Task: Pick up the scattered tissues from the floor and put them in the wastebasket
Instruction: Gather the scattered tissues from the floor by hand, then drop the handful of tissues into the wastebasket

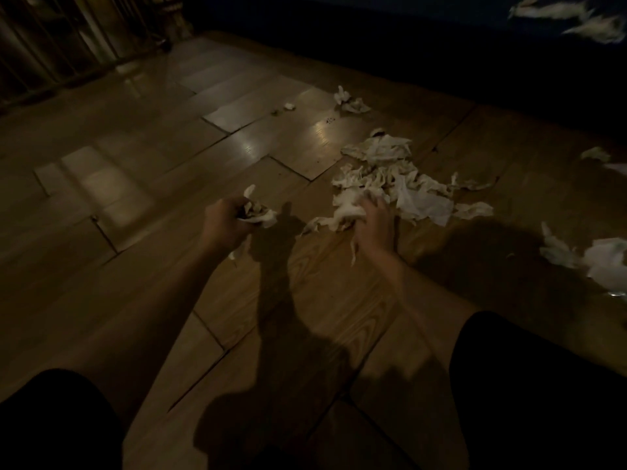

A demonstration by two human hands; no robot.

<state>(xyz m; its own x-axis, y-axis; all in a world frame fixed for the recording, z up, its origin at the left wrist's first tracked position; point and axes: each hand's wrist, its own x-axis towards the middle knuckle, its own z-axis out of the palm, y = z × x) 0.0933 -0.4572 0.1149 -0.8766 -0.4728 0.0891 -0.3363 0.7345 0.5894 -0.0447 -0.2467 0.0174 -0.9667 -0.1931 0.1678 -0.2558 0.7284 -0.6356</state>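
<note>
Dark sleeves (pixel 51 422) nearest; left hand (pixel 225 220), grip closed round a crumpled white tissue wad (pixel 260 214); right hand (pixel 373 223), grip curling into the torn white tissue pile (pixel 390 174). Most remains on the wooden floor (pixel 135 171).

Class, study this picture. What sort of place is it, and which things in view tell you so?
Probably a dimly lit room in a home: a wooden plank floor, a dark sofa-like piece of furniture along its far edge, and upright bars like a railing at top left.
</note>
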